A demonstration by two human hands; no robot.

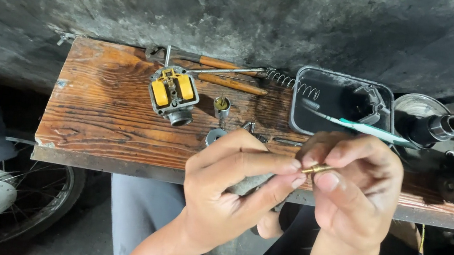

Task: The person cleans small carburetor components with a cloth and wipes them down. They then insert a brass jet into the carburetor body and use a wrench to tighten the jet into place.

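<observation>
Head view: worn wooden board (104,109), concrete floor (227,7)

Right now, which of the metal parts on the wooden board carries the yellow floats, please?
The carburetor body at the board's middle; the smaller parts beside it show no yellow.

Jet (317,170): shiny brass metal.
Table (104,109): rough, grained wood.
Tray (327,97): glossy black plastic.
Floats (172,89): yellow plastic.
</observation>
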